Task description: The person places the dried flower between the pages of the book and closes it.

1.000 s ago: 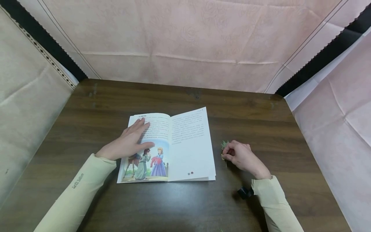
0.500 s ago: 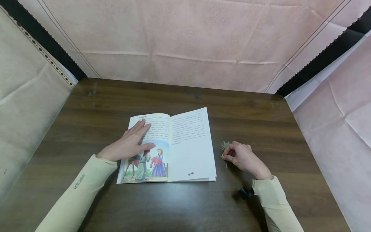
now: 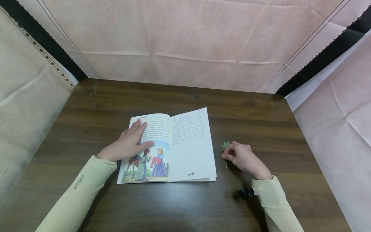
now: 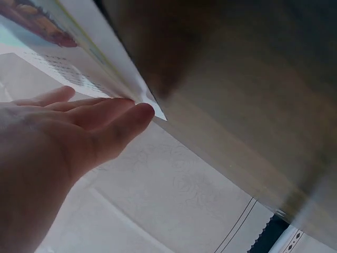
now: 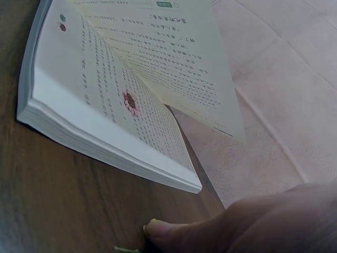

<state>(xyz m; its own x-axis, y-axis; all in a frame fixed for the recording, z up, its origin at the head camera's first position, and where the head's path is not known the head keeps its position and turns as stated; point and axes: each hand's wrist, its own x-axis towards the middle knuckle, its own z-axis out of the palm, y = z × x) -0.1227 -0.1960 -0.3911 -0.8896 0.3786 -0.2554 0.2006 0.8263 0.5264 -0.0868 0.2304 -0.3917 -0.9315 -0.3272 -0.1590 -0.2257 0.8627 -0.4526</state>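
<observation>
The right hand [image 3: 244, 158], nearly closed, pinches a green sprig [image 3: 224, 145], which is to the right of the book [image 3: 189, 158]. The left hand [image 3: 127, 144] lies with its fingers [image 3: 141, 128] extended on the book's left page [image 3: 159, 127].

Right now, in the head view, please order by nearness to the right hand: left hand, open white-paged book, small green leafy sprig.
1. Small green leafy sprig: pinched by the right hand.
2. Open white-paged book: to the left.
3. Left hand: farthest left, on that book.
</observation>
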